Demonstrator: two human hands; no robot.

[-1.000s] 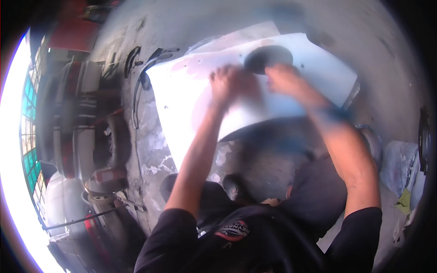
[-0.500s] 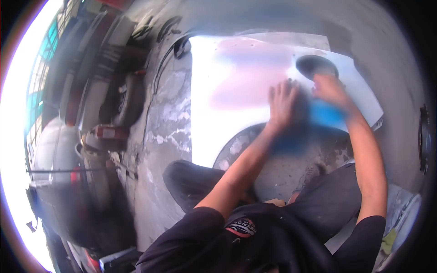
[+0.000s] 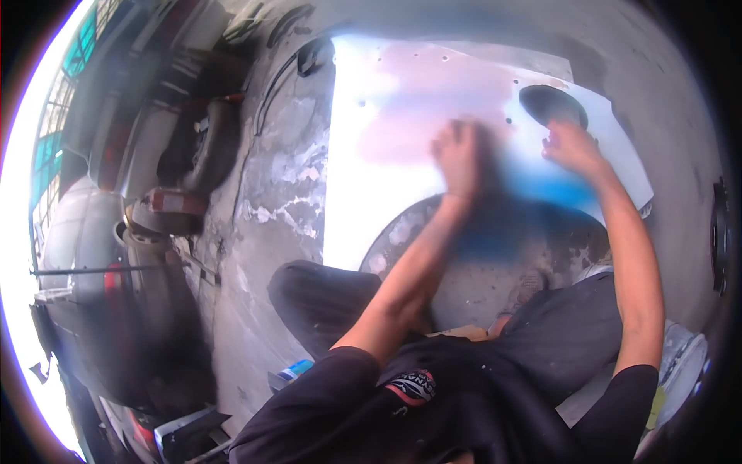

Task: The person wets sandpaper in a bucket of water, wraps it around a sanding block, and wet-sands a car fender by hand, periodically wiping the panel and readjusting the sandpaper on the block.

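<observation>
A white car fender (image 3: 352, 205) with pinkish patches lies on the floor before my legs, its curved wheel-arch cutout facing me. On its middle, beside a pinkish patch, rests my left hand (image 3: 457, 158), with fingers bent and tips turned down to the surface. Whatever is under those fingers is hidden. My right hand (image 3: 573, 151) is closed at the lower rim of a dark oval hole (image 3: 545, 102) in the fender. Whether it grips the rim or a small thing is not visible. Bluish blurred glare covers the fender between the hands.
Stacked car parts (image 3: 205, 147) and a grey bumper-like part (image 3: 81, 240) stand along the left. A black cable (image 3: 267, 100) runs over the concrete floor (image 3: 282, 193). At the right edge is a dark round rim (image 3: 720, 236). A clear plastic item (image 3: 680, 352) lies by my right side.
My left hand has slid left over the fender, and its fingers went from stretched out to bent. The right hand stays by the oval hole. The view has shifted slightly.
</observation>
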